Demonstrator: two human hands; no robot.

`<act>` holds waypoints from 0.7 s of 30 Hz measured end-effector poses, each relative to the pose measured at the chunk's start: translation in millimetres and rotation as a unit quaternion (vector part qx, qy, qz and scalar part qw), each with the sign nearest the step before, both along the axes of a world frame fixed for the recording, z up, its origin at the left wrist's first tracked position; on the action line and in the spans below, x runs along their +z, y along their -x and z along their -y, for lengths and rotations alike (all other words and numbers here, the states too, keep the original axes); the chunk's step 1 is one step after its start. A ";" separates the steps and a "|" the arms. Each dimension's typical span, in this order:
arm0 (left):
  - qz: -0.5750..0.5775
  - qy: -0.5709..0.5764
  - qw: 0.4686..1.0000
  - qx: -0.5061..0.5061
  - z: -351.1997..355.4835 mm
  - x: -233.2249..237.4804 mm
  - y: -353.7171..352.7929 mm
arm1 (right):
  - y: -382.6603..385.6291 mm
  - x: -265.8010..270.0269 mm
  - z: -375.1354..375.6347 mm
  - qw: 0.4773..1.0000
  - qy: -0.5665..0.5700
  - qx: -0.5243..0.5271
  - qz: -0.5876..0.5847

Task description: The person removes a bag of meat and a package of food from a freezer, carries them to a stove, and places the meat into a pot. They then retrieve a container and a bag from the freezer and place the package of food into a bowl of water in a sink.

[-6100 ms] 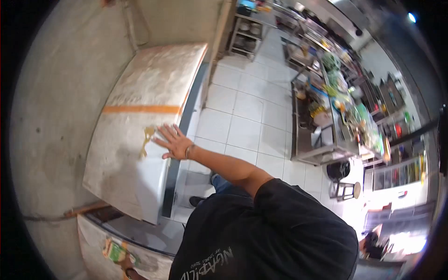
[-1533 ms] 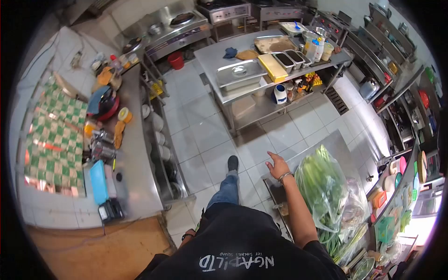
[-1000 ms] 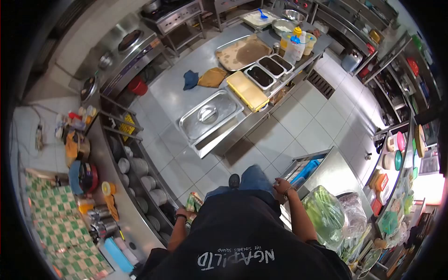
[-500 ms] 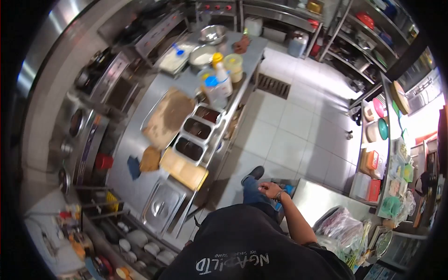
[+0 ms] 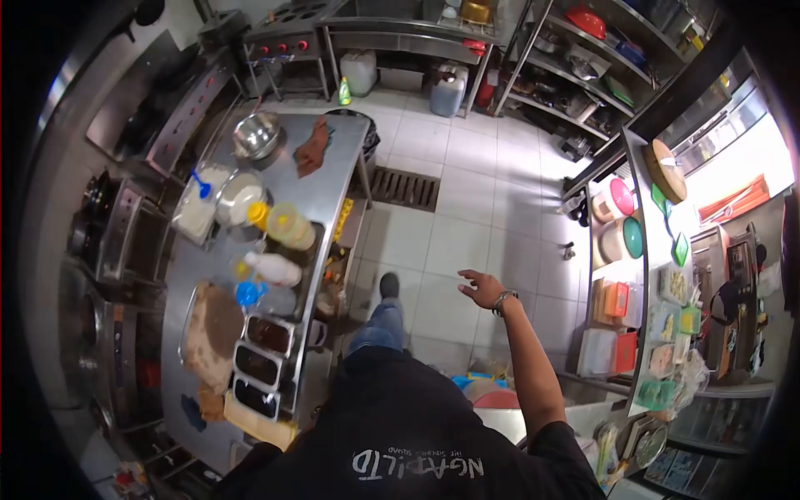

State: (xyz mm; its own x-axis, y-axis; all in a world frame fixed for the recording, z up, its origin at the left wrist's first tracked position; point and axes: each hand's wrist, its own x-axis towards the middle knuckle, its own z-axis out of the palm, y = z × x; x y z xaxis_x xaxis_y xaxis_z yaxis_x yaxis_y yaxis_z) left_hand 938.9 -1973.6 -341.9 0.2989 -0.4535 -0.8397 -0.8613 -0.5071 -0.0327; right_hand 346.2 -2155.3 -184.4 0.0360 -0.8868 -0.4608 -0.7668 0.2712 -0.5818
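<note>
My right hand (image 5: 482,290) hangs over the tiled floor, a bracelet at its wrist. Its fingers are spread and nothing is in them. No part of my left hand shows. To my left is the steel worktable (image 5: 287,137). Along its near edge sit metal containers of dark sauce (image 5: 258,367), a blue-capped bottle (image 5: 271,298), a white bottle (image 5: 277,269) and a yellowish tub (image 5: 292,227). A brown-stained board (image 5: 210,333) lies beside the containers. Farther up are a bowl of white powder (image 5: 242,198), a steel bowl (image 5: 257,136) and a brown cloth (image 5: 312,150).
A drain grate (image 5: 406,189) is set in the floor ahead. Shelves with lidded containers (image 5: 617,298) and a round wooden board (image 5: 667,171) stand on the right. Stoves (image 5: 287,46) line the back and left. Jugs (image 5: 448,90) stand on the floor at the back.
My view has moved forward along the worktable, whose items now sit lower and farther left. My right arm has swung out from near my leg, and its fingers have spread.
</note>
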 end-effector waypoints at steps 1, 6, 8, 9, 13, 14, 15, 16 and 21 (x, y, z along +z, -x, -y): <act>-0.001 -0.005 1.000 -0.006 20.4 -5.2 14.2 | 18.8 2.5 22.1 1.000 0.022 -0.022 -0.003; -0.009 -0.037 0.998 -0.044 133.9 -35.8 85.4 | 148.4 -66.7 84.6 0.978 0.062 -0.198 -0.009; -0.010 -0.051 0.997 -0.060 183.3 -40.8 114.0 | 211.0 -165.4 60.9 0.964 0.065 -0.235 -0.108; -0.012 -0.056 0.996 -0.067 207.0 -42.2 129.2 | 214.0 -155.9 44.6 0.960 -0.002 -0.242 -0.139; -0.022 -0.066 0.993 -0.091 304.2 -36.6 188.6 | 230.8 -223.8 -61.9 0.929 -0.248 -0.246 -0.122; -0.023 -0.064 0.993 -0.095 329.6 -35.6 202.5 | 225.4 -226.7 -82.9 0.907 -0.298 -0.289 -0.069; -0.026 -0.059 0.993 -0.096 350.0 -35.7 214.8 | 217.2 -224.9 -101.4 0.874 -0.340 -0.346 -0.011; -0.027 -0.052 0.993 -0.101 374.5 -32.2 229.9 | 208.5 -223.9 -114.0 0.831 -0.377 -0.406 0.046; -0.020 -0.033 0.992 -0.123 488.3 -20.3 298.1 | 197.9 -245.7 -93.7 0.676 -0.430 -0.565 0.196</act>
